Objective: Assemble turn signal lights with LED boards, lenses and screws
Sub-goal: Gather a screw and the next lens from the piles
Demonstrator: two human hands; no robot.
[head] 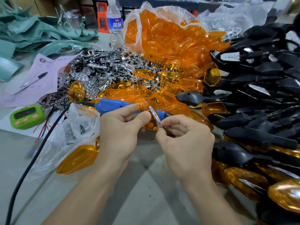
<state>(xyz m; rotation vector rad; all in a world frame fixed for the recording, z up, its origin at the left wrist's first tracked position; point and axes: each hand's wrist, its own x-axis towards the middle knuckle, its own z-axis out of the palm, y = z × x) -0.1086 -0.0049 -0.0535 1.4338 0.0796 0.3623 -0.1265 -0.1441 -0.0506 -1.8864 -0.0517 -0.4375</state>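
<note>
Two hands in the middle of the bench, both busy; left hand [121, 129] has thumb and curled fingers wrapped round one orange lens [149, 126], held up just off the table, near the centre; right hand [185, 140] pinches one curved chrome piece [154, 116] between thumb and fingertips, its top edge sitting right against the lens; can't tell if it's actually seated in there or only touching; just behind the hands lies one blue electric screwdriver [116, 104] with one black cable [32, 151] running off to the near left; left of the hands there's one clear bag of screws [76, 127], and one loose lens [76, 159] lying face down just near of it; far centre is one big plastic bag of orange lenses [170, 34] spilling toward the hands, way too many to count; same story with the heap of chrome reflectors [100, 67] to its left; the whole right side is a stack of black housings [259, 95], dozens at a guess-proof "lots", a few near ones already with orange lenses on; far left: one green timer [26, 116], one pen [32, 82] on pink paper [47, 65], one water bottle [114, 25], and a pile of teal plastic parts [32, 33]
</note>
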